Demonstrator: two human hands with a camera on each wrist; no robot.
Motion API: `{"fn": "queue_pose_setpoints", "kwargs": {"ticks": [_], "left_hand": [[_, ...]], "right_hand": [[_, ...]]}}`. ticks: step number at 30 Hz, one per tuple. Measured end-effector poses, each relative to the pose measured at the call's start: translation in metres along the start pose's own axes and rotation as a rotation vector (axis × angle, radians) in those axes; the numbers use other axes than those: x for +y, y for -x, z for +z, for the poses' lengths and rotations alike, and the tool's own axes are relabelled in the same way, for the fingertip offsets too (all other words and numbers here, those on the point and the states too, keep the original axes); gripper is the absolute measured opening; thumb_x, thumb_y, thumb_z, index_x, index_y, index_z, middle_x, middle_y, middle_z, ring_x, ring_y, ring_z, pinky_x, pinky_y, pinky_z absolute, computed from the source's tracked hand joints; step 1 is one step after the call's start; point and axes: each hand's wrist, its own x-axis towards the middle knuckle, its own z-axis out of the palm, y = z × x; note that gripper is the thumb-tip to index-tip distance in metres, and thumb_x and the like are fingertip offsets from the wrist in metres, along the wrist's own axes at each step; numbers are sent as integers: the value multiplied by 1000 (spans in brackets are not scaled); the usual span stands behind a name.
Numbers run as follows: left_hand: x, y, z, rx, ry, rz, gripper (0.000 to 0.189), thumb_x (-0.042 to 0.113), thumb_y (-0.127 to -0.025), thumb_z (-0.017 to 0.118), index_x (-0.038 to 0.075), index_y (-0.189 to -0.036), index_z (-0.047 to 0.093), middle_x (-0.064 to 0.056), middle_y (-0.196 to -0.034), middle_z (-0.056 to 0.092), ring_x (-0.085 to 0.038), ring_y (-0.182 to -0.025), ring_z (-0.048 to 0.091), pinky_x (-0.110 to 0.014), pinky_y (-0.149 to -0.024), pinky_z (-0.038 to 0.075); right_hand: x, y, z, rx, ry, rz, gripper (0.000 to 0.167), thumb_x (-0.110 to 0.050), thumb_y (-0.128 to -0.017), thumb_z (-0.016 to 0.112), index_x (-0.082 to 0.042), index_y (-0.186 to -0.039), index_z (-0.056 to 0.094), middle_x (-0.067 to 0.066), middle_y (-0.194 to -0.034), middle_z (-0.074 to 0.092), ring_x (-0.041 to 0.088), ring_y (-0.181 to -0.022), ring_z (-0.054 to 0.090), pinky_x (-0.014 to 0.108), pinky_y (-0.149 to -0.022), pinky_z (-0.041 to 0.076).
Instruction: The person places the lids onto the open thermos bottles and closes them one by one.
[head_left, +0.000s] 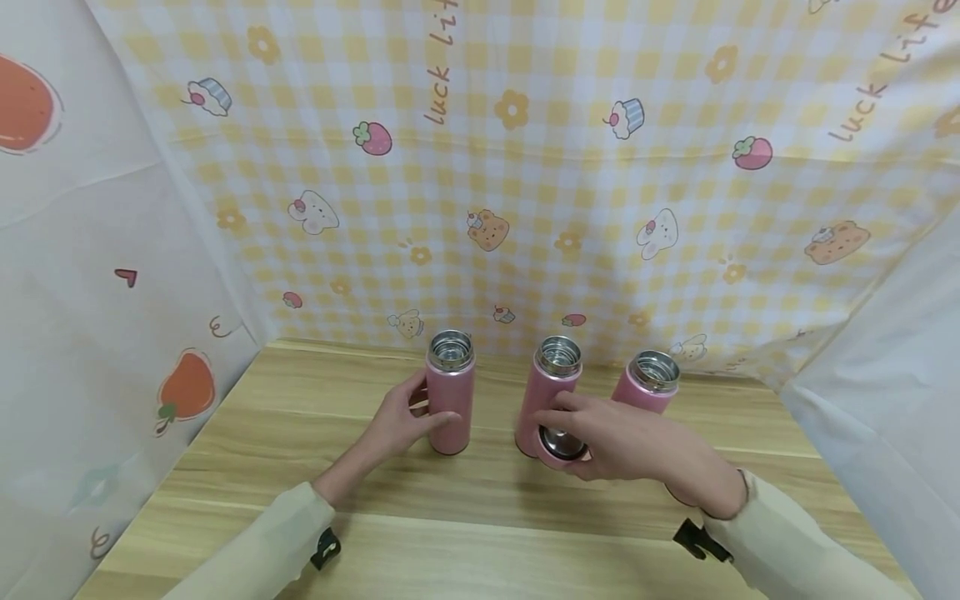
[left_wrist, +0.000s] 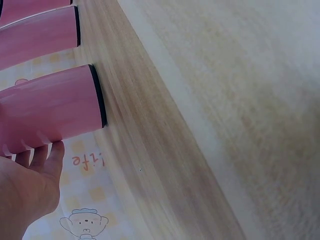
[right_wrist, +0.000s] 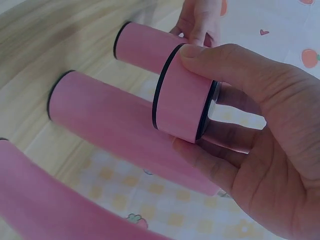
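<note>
Three pink vacuum flasks without lids stand upright in a row on the table, steel rims showing. My left hand (head_left: 401, 421) grips the left flask (head_left: 452, 404) around its body, thumb in front and fingers behind. In the right wrist view, my right hand (right_wrist: 270, 120) pinches a pink lid (right_wrist: 182, 95) with black edges between thumb and fingers. From the head view, that lid is tipped in front of the middle flask (head_left: 534, 408), its metal inside facing up. The right flask (head_left: 643, 395) is partly hidden behind my right hand.
The flasks stand on a light wooden table (head_left: 420, 542), near its back edge. Behind them hangs a yellow checked cloth (head_left: 450, 183) with cartoon prints. White cloths close off the left side (head_left: 90, 250) and the right side (head_left: 900, 375).
</note>
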Motion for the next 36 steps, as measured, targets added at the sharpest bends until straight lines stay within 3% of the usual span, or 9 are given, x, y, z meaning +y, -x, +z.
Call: {"fn": "queue_pose_setpoints", "kwargs": {"ticks": [8,15,36], "left_hand": [[-3,-1,-1,-2,-3,5,70,14,-85,86,8,-145,50,-15,-134,58,-35,-121,59,-42,-97,52],[-3,-1,-1,-4,-1,21,70,13,-85,85,8,-145,50,-15,-135,58,-36,-121,59,-41,-96,53],[0,0,0,-4,-12,0,70,13,-84,86,9,-145,51,-12,-136,57,-34,-121,59,-39,-96,53]], "right_hand": [[-4,-11,-8,-4,11,-10,51,-17,-78,89,-10,-123,66,3,-112,57,15,-98,54,29,-81,52],[-13,-16,-14,-50,2,12,61,-18,-79,88,-6,-133,63,10,-124,59,20,-107,59,33,-89,53],[-24,-34,-25,-93,22,0,59,-22,-83,87,-12,-136,62,2,-118,59,12,-100,56,25,-83,52]]}}
